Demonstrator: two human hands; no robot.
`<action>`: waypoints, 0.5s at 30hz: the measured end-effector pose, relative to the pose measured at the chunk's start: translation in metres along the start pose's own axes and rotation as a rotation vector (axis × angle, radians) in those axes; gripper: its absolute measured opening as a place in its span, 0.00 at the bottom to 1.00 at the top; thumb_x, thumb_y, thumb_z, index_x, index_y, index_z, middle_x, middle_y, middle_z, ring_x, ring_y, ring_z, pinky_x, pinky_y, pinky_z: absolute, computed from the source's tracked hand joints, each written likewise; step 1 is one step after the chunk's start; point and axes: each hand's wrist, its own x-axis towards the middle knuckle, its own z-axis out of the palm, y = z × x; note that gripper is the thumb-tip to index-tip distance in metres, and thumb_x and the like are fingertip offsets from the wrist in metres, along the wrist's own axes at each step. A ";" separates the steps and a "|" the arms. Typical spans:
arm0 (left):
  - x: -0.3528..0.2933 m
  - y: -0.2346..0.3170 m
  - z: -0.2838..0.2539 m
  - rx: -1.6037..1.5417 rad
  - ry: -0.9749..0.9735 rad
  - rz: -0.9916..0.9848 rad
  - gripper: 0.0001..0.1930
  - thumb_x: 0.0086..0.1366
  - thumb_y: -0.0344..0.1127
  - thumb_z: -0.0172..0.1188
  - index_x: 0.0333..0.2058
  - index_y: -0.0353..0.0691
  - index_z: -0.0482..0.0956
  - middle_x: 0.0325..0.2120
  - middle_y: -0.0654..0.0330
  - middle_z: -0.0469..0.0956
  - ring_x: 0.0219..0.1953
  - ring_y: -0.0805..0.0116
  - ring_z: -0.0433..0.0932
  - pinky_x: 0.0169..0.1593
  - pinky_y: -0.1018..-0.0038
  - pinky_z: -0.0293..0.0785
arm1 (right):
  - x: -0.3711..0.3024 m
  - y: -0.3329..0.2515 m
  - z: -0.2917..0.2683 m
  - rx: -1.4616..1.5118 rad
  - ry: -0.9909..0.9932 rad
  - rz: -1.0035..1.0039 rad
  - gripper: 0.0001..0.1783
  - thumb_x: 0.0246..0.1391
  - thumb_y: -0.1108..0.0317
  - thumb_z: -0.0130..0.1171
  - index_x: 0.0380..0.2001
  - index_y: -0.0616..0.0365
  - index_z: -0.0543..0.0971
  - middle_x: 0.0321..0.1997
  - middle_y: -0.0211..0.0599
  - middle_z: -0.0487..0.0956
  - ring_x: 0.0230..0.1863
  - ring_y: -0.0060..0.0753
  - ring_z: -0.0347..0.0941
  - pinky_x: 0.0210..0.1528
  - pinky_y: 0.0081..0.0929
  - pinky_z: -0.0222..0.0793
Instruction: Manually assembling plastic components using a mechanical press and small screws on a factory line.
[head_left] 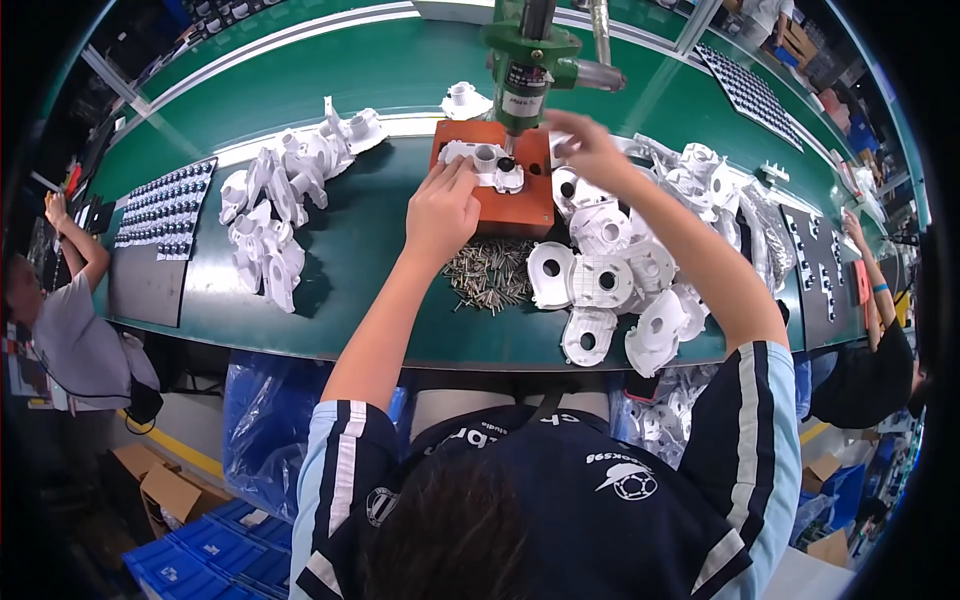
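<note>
Under the green press (520, 85), a white plastic housing (486, 160) lies on an orange-red fixture block (510, 208). A small black round piece sits on the housing right below the press tip. My left hand (443, 208) holds the housing at its near left side, its fingertips on the edge. My right hand (590, 152) is raised to the right of the press, fingers bent and apart. I make out nothing in it. Just in front of the block lies a heap of small metal screws (488, 274).
White housings pile up at the right (605, 280), up to the table edge, and at the left (275, 205). Dark trays (150, 290) with rows of small parts lie farther out. Co-workers sit on both sides. A blue bin (265, 425) stands below the table.
</note>
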 end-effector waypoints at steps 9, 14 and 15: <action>0.006 -0.002 0.004 0.038 -0.034 0.084 0.09 0.47 0.25 0.53 0.30 0.35 0.71 0.42 0.49 0.76 0.47 0.54 0.74 0.53 0.62 0.69 | 0.172 0.003 -0.145 1.100 0.549 0.278 0.13 0.50 0.55 0.58 0.32 0.53 0.76 0.21 0.29 0.73 0.19 0.28 0.70 0.21 0.24 0.67; -0.001 -0.002 0.000 0.101 -0.086 0.114 0.09 0.47 0.25 0.53 0.31 0.35 0.71 0.43 0.49 0.75 0.48 0.55 0.74 0.54 0.62 0.68 | 0.221 0.001 -0.169 0.851 0.503 0.357 0.09 0.49 0.63 0.56 0.32 0.56 0.75 0.22 0.31 0.72 0.21 0.29 0.71 0.23 0.22 0.68; -0.001 -0.004 -0.002 0.120 -0.091 0.119 0.09 0.47 0.26 0.54 0.30 0.34 0.71 0.43 0.49 0.75 0.48 0.55 0.74 0.54 0.63 0.68 | 0.214 -0.025 -0.182 0.814 0.510 0.407 0.10 0.49 0.66 0.54 0.35 0.57 0.75 0.26 0.33 0.74 0.23 0.29 0.72 0.25 0.22 0.69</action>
